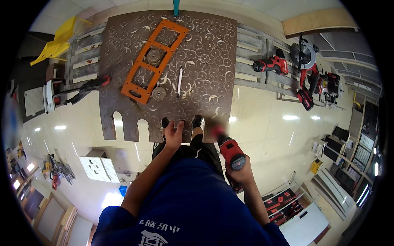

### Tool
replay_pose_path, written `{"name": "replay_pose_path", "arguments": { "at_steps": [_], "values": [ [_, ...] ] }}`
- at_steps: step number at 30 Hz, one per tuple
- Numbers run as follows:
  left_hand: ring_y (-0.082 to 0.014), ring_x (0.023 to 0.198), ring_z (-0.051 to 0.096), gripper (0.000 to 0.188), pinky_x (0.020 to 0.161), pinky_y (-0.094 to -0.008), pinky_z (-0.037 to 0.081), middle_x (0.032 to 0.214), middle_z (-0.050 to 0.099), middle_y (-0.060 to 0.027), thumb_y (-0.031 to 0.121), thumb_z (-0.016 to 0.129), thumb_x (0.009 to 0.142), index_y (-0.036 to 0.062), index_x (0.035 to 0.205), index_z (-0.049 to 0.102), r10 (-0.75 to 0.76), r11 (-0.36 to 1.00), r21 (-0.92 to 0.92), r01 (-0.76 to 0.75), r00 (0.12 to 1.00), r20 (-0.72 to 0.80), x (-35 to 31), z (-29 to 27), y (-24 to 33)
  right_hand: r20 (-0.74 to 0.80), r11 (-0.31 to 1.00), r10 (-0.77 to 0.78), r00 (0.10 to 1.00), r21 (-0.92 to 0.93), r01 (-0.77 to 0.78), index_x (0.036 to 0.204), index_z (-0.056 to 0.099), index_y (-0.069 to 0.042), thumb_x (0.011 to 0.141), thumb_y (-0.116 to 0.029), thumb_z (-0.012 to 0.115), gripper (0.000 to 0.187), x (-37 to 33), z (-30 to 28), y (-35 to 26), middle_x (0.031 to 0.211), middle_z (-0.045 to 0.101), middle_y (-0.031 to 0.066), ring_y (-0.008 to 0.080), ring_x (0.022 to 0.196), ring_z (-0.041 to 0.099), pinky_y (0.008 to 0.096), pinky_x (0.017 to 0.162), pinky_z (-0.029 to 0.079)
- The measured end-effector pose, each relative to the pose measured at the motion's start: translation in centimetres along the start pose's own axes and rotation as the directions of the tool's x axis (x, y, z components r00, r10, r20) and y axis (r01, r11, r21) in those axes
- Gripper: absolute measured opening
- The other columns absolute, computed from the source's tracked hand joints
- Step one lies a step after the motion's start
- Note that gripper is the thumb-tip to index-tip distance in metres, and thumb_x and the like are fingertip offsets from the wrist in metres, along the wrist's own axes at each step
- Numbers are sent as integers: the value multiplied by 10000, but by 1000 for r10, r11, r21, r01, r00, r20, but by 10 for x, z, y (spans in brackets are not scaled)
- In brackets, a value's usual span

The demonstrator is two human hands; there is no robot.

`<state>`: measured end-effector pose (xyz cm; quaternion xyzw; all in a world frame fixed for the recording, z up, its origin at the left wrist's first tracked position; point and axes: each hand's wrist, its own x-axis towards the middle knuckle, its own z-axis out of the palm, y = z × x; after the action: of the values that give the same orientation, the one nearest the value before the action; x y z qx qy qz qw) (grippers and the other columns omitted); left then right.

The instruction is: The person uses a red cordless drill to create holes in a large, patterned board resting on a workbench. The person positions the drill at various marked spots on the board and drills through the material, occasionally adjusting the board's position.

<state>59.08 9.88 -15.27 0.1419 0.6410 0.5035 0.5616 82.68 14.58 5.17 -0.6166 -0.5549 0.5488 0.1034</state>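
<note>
Presently, the right hand (243, 171) is closed around the handle of a power drill (232, 153), whose blurred front end stands at the near right edge of a brown panel (110, 92). Contact with the panel cannot be confirmed through the blur. The left hand (174, 139) is at the middle of the near edge, with nothing visible in it, thumb and finger apart; whether it touches the panel cannot be told. The step in hand is judged to be drill work on this edge. The next move, in the same judgement, calls for a square, steady tool and the left hand well apart from its front end.

The drill body is rounded, red and black, apparently hard plastic. The panel is flat and dark-faced, its near edge notched by rounded slots, its surface densely scored with pale rings and scattered with light residue. Farther in lie a slim white marker (179, 82) and, to its left, a loose round disc (159, 93). Beyond them, an orange frame (144, 67) rests at a slant, smooth and flat, with rectangular openings and small holes; a second disc (154, 56) shows through its middle opening. A teal clamp-like piece (176, 7) stands at the far edge.
</note>
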Motion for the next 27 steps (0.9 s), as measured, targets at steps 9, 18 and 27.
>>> {"name": "replay_pose_path", "arguments": {
  "at_steps": [9, 18, 27],
  "values": [
    [-38, 716, 464, 290, 617, -208, 387, 780, 568, 15, 292, 609, 958, 7, 928, 563, 84, 996, 16, -84, 996, -13, 0, 0, 1, -6, 998, 60, 998, 36, -60, 881, 626, 4, 692, -44, 684, 204, 6, 1, 10, 714, 634, 65, 146, 635, 596, 306, 626, 499],
    [-33, 733, 473, 241, 633, -200, 388, 825, 574, 32, 262, 607, 963, 25, 1001, 588, 62, 997, -50, -61, 998, 12, -4, 5, 14, 12, 999, 32, 999, 15, -32, 886, 626, 2, 718, -35, 667, 177, 14, 0, 17, 724, 635, 51, 136, 641, 586, 299, 619, 497],
    [-55, 764, 501, 264, 666, -212, 419, 850, 600, -4, 256, 611, 961, -1, 1002, 567, 83, 996, -42, -82, 996, 14, -2, 3, 9, 29, 980, 137, 990, 142, -139, 952, 637, -2, 730, -13, 650, 224, 18, 6, 9, 836, 675, 70, 150, 752, 640, 304, 689, 521]
  ]
}}
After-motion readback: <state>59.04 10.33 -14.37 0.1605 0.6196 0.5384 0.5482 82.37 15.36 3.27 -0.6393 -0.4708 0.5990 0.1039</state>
